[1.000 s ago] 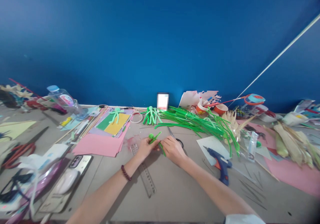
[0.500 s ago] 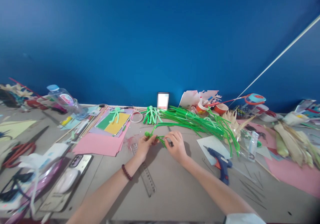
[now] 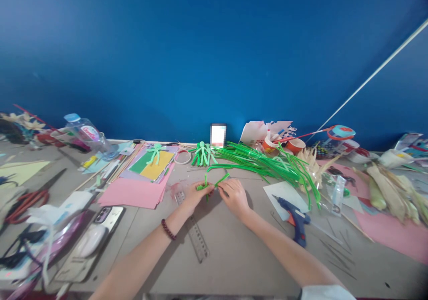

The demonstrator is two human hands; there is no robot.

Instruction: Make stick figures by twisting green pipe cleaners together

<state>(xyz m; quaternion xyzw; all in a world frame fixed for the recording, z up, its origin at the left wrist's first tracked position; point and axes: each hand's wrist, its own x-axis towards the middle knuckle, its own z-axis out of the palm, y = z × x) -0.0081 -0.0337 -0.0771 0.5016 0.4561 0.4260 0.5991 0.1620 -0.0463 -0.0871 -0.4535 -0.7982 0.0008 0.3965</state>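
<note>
Near the middle of the table, my left hand [image 3: 198, 195] is closed on a green fuzzy-stem piece [image 3: 201, 187], with one stem poking up and a bit showing below the fingers. Close beside it, my right hand [image 3: 234, 195] pinches a short green stem [image 3: 222, 179] that slants up to the right between the hands. Behind them lies a large bundle of green stems [image 3: 254, 159]. Green stem figures [image 3: 202, 154] stand by the wall, and another figure [image 3: 154, 153] rests on coloured sheets [image 3: 158, 166].
A clear ruler [image 3: 198, 240] lies beneath my left wrist. To the right are a blue glue gun [image 3: 296, 219] and thin metal-like strips. Pink paper [image 3: 133, 193], a phone [image 3: 90, 244], red-handled scissors [image 3: 28, 204] and a bottle [image 3: 85, 133] are on the left.
My hands have shifted slightly, and the green piece has turned in my left fingers. The slanting stem now points up and right between the hands; before, it pointed down toward my right fingers.
</note>
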